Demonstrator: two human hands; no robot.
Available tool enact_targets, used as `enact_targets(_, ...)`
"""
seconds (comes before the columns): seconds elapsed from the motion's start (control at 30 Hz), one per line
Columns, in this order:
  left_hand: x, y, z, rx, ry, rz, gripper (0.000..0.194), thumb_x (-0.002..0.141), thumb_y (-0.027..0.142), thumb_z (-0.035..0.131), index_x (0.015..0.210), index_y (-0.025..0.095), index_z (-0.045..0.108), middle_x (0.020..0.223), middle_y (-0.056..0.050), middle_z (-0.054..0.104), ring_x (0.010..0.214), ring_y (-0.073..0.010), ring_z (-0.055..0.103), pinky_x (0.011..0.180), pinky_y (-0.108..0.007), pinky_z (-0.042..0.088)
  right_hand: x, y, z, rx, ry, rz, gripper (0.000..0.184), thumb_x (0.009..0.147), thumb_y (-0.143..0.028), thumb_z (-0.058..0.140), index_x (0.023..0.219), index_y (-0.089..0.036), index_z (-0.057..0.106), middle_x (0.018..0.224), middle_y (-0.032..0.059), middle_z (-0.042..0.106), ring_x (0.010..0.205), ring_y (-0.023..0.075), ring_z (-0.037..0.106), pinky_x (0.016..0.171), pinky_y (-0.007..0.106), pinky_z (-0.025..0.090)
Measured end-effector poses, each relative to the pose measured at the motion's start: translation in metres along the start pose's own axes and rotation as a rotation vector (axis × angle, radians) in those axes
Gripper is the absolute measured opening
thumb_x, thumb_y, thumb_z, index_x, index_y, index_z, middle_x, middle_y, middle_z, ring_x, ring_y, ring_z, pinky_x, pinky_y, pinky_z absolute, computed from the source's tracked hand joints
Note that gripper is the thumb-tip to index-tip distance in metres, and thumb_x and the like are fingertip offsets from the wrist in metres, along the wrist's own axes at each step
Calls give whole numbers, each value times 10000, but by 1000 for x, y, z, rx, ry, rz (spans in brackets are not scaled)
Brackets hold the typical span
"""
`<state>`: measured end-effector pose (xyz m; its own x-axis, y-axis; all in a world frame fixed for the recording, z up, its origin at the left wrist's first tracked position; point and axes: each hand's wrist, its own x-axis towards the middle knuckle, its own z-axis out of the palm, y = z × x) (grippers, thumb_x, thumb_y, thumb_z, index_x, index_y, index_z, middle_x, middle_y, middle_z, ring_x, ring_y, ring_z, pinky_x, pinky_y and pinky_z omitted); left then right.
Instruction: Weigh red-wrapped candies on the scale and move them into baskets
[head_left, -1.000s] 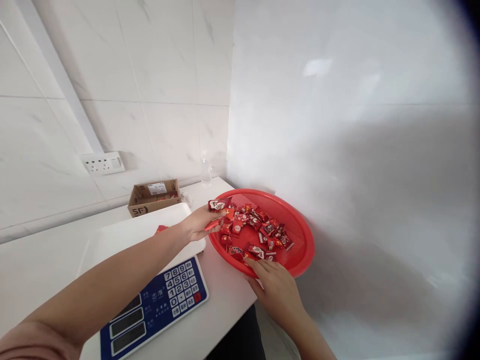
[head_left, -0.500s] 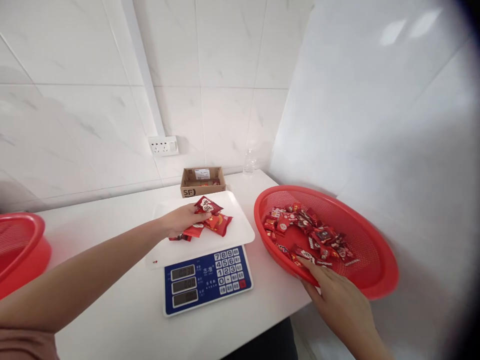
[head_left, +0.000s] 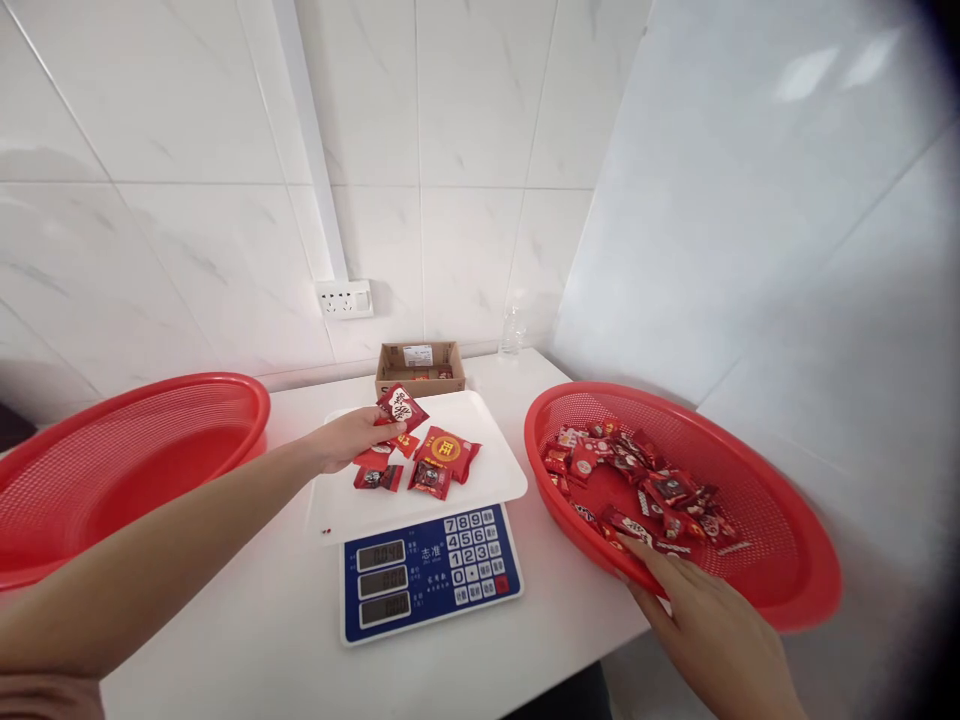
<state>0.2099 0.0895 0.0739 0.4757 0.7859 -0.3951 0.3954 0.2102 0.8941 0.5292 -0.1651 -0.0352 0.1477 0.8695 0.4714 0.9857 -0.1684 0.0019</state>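
Note:
My left hand [head_left: 349,438] is closed on a dark red snack packet [head_left: 403,407] with white lettering, just above the white pan [head_left: 491,480] of a digital scale [head_left: 431,575]. Other red packets lie below and beside the fingers; whether the hand also grips any of these I cannot tell. A larger red packet [head_left: 448,452] with a gold round mark rests on the pan, partly over a smaller dark one [head_left: 430,480]. My right hand [head_left: 701,610] is wrapped over the near rim of a tilted red plastic basket [head_left: 795,560], which holds many small red packets [head_left: 667,490].
Another red basket [head_left: 225,400] stands at the left, partly behind my left forearm. Behind the scale is a cardboard box [head_left: 420,385] with some packets inside. A clear plastic bottle [head_left: 513,330] stands against the tiled wall. The white table's [head_left: 270,640] front edge runs below the scale.
My left hand has drawn back slightly with its packet, and more packets now show on the pan. The scale's top reading has changed. The view has turned left, bringing in more of the left basket.

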Motion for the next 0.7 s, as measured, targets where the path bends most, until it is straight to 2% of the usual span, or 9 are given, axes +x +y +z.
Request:
enact_targets(0.27, 10, -7, -6, 51, 111, 37, 474, 543, 520, 788, 821, 175, 619, 700, 1, 661, 637, -148, 587, 601, -262, 434, -1, -1, 0, 3, -25, 25, 344, 848, -343, 467, 1102, -249, 679, 928, 43, 748, 778, 239, 700, 613, 336, 555)
enact_targets(0.37, 11, -5, -8, 15, 141, 77, 439, 539, 499, 798, 768, 170, 618, 668, 2, 643, 642, -149, 576, 618, -265, 439, -2, 0, 1, 5, -43, 43, 354, 848, -348, 459, 1111, -250, 674, 937, 47, 745, 802, 246, 698, 629, 347, 556)
enact_targets(0.43, 5, -3, -5, -39, 139, 100, 440, 552, 494, 794, 803, 175, 625, 713, -4, 653, 700, -156, 590, 663, -267, 456, -2, 1, 0, 19, -54, 57, 367, 854, -365, 449, 1128, -247, 663, 958, 53, 740, 815, 254, 694, 642, 364, 554)
enact_targets(0.53, -18, -2, 12, -135, 103, 114, 440, 596, 497, 770, 884, 197, 627, 761, 3, 651, 732, -139, 589, 709, -263, 471, -1, -6, -9, 91, -18, 71, 411, 868, -440, 429, 1145, -225, 642, 1016, 85, 720, 917, 285, 670, 761, 431, 540)
enact_targets(0.6, -42, -8, 32, -167, 52, 88, 403, 607, 494, 765, 853, 202, 634, 679, 21, 613, 639, -119, 552, 660, -258, 467, -1, -19, -20, 194, 30, 82, 441, 870, -481, 438, 1176, -216, 612, 1099, 107, 688, 1037, 301, 625, 852, 459, 509)
enact_targets(0.63, -54, -13, 45, -170, 1, 61, 379, 601, 483, 772, 809, 194, 642, 624, 24, 587, 588, -116, 526, 626, -262, 461, -1, -28, -26, 268, 42, 82, 443, 870, -486, 453, 1198, -221, 591, 1139, 110, 669, 1073, 297, 606, 867, 448, 506)
enact_targets(0.7, -79, -28, 72, -155, -259, -7, 333, 642, 502, 734, 768, 203, 658, 559, 36, 538, 557, -123, 501, 592, -266, 444, -2, -49, -38, 486, 2, 20, 448, 878, -471, 477, 1260, -242, 532, 1153, 106, 654, 1022, 255, 629, 816, 375, 534)
